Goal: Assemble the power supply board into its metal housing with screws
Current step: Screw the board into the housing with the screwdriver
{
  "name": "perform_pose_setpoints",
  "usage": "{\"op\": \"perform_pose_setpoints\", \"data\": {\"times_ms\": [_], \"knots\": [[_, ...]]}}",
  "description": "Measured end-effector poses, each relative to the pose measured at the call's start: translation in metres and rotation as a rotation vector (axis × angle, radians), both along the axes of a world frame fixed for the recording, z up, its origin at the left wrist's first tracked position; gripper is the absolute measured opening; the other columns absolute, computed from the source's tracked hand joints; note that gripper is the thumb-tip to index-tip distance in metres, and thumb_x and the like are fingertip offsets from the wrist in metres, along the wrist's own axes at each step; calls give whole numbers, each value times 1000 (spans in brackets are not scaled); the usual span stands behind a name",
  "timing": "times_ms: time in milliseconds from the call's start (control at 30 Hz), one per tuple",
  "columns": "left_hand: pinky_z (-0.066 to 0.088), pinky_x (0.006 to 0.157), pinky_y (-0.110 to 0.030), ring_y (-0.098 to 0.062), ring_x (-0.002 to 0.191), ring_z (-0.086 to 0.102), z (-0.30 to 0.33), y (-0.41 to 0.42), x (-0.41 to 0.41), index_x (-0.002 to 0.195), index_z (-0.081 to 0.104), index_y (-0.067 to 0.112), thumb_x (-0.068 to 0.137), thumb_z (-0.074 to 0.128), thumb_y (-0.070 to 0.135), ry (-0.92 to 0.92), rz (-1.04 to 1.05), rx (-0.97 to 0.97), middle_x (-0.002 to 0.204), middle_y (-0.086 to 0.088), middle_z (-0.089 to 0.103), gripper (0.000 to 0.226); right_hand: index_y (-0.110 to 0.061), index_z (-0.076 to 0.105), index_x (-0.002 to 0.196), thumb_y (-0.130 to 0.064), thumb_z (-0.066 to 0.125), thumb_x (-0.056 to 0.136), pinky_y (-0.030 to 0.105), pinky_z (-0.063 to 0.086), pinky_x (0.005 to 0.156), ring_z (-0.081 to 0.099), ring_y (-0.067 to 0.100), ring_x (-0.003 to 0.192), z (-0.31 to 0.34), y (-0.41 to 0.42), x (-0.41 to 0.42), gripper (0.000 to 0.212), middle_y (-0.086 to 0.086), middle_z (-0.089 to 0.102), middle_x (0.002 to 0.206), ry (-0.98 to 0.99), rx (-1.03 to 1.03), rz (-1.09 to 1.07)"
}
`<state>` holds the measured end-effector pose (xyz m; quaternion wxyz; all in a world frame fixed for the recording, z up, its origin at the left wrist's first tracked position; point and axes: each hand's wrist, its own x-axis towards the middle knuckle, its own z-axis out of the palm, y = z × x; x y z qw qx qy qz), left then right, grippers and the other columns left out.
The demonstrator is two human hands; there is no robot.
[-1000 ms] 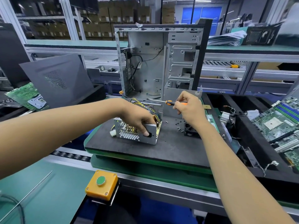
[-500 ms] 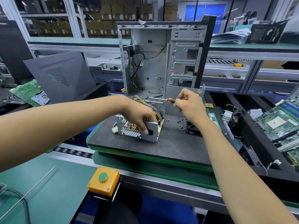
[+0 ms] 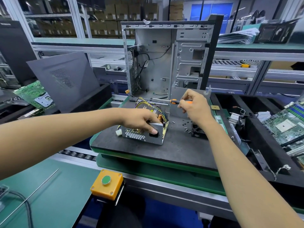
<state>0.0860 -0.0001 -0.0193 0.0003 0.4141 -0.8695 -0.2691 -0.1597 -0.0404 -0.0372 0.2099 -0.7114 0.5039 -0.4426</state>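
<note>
The power supply's metal housing [image 3: 153,139] stands on the black foam mat [image 3: 172,148], with the board and its coloured wires [image 3: 148,105] inside. My left hand [image 3: 139,120] grips the housing's near top edge, thumb at the socket cut-out. My right hand [image 3: 195,106] holds an orange-and-black screwdriver [image 3: 174,101]; its shaft points left, level, above the housing. Several small black screws [image 3: 185,125] lie loose on the mat to the right of the housing. A bent grey metal cover [image 3: 176,99] stands upright behind my right hand.
An open computer case [image 3: 166,60] stands upright at the mat's far edge. A black fan [image 3: 198,131] lies under my right wrist. Circuit boards [image 3: 286,125] fill the tray at right. A grey side panel [image 3: 65,79] leans at left. A yellow button box [image 3: 107,183] sits near me.
Both hands have stayed nearly in place on the housing and screwdriver. The camera has shifted slightly, and the screwdriver remains level above the housing.
</note>
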Motion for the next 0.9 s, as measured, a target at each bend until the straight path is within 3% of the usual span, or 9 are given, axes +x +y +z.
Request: {"op": "perform_pose_setpoints", "data": {"times_ms": [167, 367, 500, 600, 667, 767, 900], "knots": [[52, 68, -26, -15, 76, 60, -5, 2, -10, 95, 67, 3, 99, 69, 25, 36, 89, -31, 93, 0, 51, 23, -30, 55, 75, -34, 58, 70, 53, 56, 64, 66, 15, 59, 1, -5, -8, 6, -10, 74, 71, -54, 22, 32], [51, 65, -37, -22, 65, 54, -6, -5, -35, 81, 55, 5, 98, 69, 28, -14, 242, -163, 84, -24, 58, 32, -30, 54, 75, -36, 55, 69, 42, 51, 59, 68, 14, 60, -3, -7, -24, 9, -13, 75, 74, -71, 14, 14], [37, 55, -28, -18, 53, 51, -11, -21, -42, 72, 52, 16, 96, 69, 31, -40, 441, -231, 59, -1, 51, 33, -27, 54, 75, -32, 58, 70, 39, 51, 60, 65, 9, 56, -9, -10, -33, 9, -14, 73, 69, -83, 11, 0], [36, 52, -26, -23, 60, 53, -8, -32, -40, 78, 59, 14, 96, 71, 33, -46, 544, -260, 64, -5, 55, 28, -27, 53, 75, -35, 56, 68, 42, 54, 58, 66, 12, 57, -12, -11, -38, 11, -14, 73, 72, -93, 13, -5], [36, 54, -25, -21, 62, 53, -7, -37, -35, 86, 63, 10, 96, 71, 34, -66, 576, -275, 68, -6, 58, 27, -27, 53, 75, -35, 55, 69, 46, 59, 64, 67, 14, 59, -15, -12, -40, 10, -13, 74, 73, -74, 5, -6], [37, 55, -26, -21, 66, 54, -8, -44, -30, 80, 59, 14, 97, 70, 32, -75, 595, -272, 68, -3, 57, 28, -28, 53, 75, -30, 56, 73, 55, 59, 70, 68, 23, 65, -18, -14, -42, 4, -10, 74, 72, -50, -10, -1], [47, 78, -37, -28, 81, 58, -11, -51, -27, 93, 65, 6, 99, 68, 33, -126, 612, -295, 79, -8, 62, 27, -26, 55, 74, -39, 52, 65, 54, 57, 70, 65, 32, 74, -21, -13, -41, 16, -2, 72, 72, -28, -3, -23]]}}
